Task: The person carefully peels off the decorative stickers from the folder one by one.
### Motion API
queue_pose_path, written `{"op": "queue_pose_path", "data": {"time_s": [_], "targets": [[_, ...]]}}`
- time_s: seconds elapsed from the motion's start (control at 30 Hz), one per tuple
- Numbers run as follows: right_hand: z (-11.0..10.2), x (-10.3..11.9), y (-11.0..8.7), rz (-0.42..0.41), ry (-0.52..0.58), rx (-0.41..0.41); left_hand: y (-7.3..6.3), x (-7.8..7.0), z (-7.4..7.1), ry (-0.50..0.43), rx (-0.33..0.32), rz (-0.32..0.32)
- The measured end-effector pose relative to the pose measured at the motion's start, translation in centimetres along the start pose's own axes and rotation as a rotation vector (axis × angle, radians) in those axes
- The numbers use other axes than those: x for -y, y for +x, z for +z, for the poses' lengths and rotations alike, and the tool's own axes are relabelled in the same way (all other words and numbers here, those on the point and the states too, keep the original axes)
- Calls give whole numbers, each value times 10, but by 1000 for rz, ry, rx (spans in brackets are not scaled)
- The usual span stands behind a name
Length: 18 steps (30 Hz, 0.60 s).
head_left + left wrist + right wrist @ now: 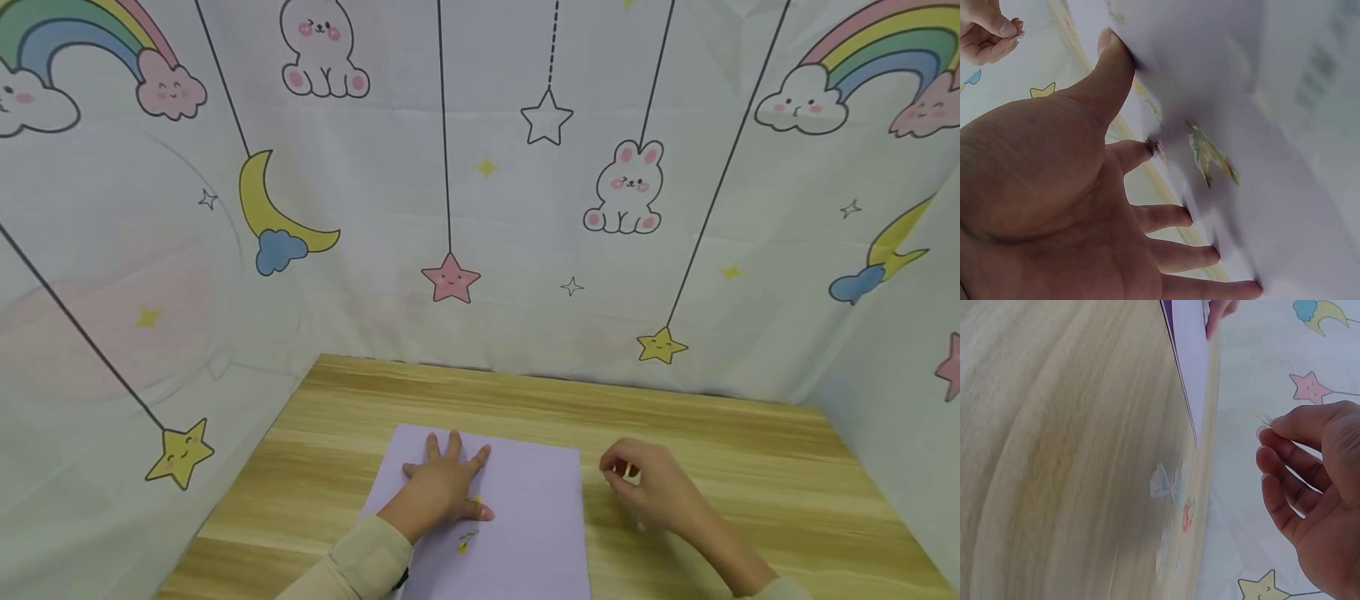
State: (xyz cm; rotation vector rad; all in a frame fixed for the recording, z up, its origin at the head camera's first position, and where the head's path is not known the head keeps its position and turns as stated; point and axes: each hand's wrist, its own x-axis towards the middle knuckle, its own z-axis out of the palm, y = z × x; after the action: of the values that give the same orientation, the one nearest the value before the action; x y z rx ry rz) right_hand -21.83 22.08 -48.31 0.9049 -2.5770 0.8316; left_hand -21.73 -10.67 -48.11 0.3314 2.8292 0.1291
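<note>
A light purple booklet or folder (528,517) lies on the table. My left hand (442,487) rests on it with fingers spread, fingertips touching the surface. Around that hand are small flower stickers; a yellow one (462,546) shows below the thumb, and a green-and-yellow one (1213,156) sits under the palm. To the right of the booklet, my right hand (648,483) hovers above the table. Between its thumb and index fingertip it pinches a tiny flower sticker (1264,419), mostly hidden by the fingers.
Several clear sticker pieces (1160,481) lie on the wooden table (712,442) below the right hand, one with a red flower print (1187,515). White cloth walls (510,208) printed with stars, rabbits and rainbows enclose the table's back and sides.
</note>
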Motion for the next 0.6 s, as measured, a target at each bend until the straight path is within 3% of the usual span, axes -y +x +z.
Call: {"op": "queue_pose_path", "data": {"time_s": [0.6], "targets": [[-21, -23, -13, 135, -58, 17, 1, 1, 0, -11, 3, -4]]}}
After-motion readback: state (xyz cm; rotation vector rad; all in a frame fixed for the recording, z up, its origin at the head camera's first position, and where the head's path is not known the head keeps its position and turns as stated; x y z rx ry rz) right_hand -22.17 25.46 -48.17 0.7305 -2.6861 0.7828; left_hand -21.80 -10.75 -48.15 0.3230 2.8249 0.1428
